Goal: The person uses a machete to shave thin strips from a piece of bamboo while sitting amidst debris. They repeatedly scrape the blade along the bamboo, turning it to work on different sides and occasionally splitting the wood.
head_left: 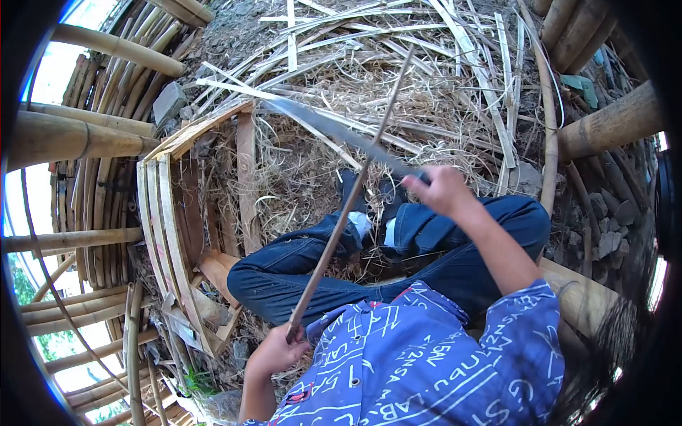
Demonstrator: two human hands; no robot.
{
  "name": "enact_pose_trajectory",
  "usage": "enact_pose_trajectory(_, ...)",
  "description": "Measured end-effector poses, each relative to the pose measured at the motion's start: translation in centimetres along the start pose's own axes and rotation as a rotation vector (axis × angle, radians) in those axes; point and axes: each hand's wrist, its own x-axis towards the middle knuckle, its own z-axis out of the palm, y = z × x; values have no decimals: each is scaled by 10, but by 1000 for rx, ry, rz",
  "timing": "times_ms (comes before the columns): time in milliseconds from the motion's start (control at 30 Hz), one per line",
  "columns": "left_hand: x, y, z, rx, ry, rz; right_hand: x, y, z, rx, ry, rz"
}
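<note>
My right hand [442, 192] is closed round the dark handle of a long-bladed knife [323, 126], whose blade points away to the upper left. In my left hand [278, 351], down by my hip, is the near end of a long, thin bamboo strip [330, 248]. The strip slants up and away across my lap, past my shoes. Knife blade and strip cross in this view, just beyond my right hand. My legs [462, 241], in blue jeans, are folded on the ground beneath both.
A slatted wooden crate [168, 213] stands at my left. Pale shavings [362, 89] and long split strips [490, 89] litter the ground ahead. Thick bamboo poles [78, 138] run along the left side, with another pole [614, 121] at the right. Stones [611, 241] lie at the right.
</note>
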Motion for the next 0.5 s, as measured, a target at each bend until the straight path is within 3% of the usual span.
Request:
enact_pose_trajectory(67, 3, 16, -4, 146, 231, 112, -22, -32, 8, -3, -32, -156)
enact_pose_trajectory(100, 7, 21, -4, 187, 300, 74, -29, -37, 19, -42, -42, -236)
enact_pose_trajectory(200, 17, 44, 1, 305, 452, 70, -51, -76, 32, -71, -79, -298)
enact_pose_trajectory(333, 37, 29, 18, 287, 642, 144, -64, -93, 62, 1, -103, -318)
enact_pose_trajectory(500, 33, 35, 21, 215, 663, 104, -63, -79, 78, -45, -68, -330)
